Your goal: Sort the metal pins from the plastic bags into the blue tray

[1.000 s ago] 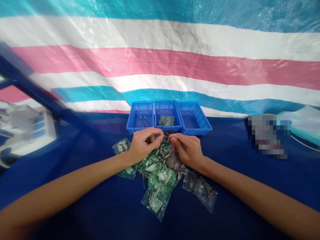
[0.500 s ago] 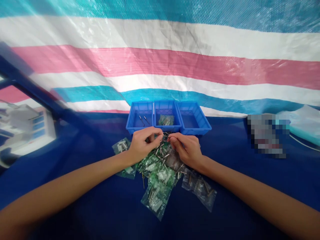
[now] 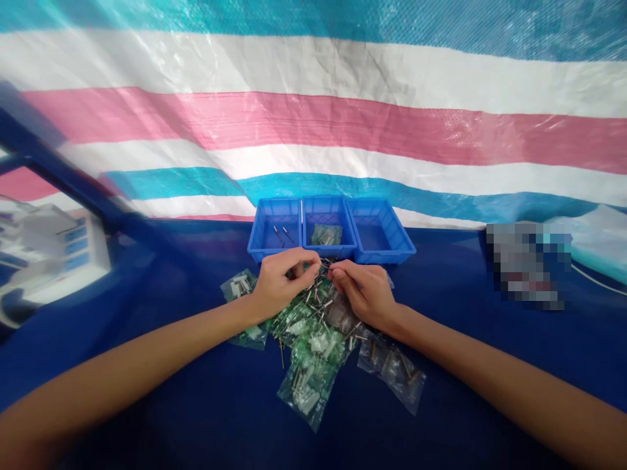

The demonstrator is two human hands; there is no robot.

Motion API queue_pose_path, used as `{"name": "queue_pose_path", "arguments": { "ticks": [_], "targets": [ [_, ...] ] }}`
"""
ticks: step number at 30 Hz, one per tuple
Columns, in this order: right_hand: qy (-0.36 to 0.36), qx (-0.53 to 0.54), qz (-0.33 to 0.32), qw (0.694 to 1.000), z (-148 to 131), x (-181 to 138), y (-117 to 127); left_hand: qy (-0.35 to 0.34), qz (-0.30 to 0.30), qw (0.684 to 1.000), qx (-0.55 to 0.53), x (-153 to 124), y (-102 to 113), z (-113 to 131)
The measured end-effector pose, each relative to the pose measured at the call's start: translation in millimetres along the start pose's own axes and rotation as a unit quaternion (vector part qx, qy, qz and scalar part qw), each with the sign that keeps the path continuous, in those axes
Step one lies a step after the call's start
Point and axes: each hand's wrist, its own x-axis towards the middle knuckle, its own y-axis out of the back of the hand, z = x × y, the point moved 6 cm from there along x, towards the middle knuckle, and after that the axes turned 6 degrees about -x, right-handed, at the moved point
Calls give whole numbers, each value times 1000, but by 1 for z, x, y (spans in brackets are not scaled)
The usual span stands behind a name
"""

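My left hand [image 3: 287, 277] and my right hand [image 3: 368, 291] meet just in front of the bins, fingertips pinched almost together. Between them shows a thin metal pin [image 3: 325, 266], like a pop rivet, mostly hidden by the fingers. Beneath the hands lies a heap of loose silver rivets [image 3: 317, 301] with slim dark stems. Green-tinted plastic bags of small white and metal parts [image 3: 306, 385] spread toward me, and another such bag [image 3: 240, 285] sits by my left wrist. Clear bags with brownish pins [image 3: 392, 365] lie below my right wrist.
Three blue bins stand side by side behind my hands. The left bin [image 3: 259, 241] has a few rivets in it, the middle bin [image 3: 330, 202] a small bag of parts, the right bin [image 3: 385, 225] nothing visible. A white device [image 3: 73, 261] is at left; a blurred-out object [image 3: 526, 267] lies right.
Both hands keep the same pinch over the heap with hardly any movement. The view has shifted very slightly.
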Motion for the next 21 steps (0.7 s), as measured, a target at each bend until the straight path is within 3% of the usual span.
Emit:
{"name": "queue_pose_path", "arguments": {
  "ticks": [10, 21],
  "targets": [
    [27, -19, 0, 999, -3, -1, -1, -16, -18, 1000, -1, 2, -2, 5],
    [14, -14, 1, 1000, -3, 1, 2, -11, 12, 1000, 13, 1, 2, 4]
  ]
}}
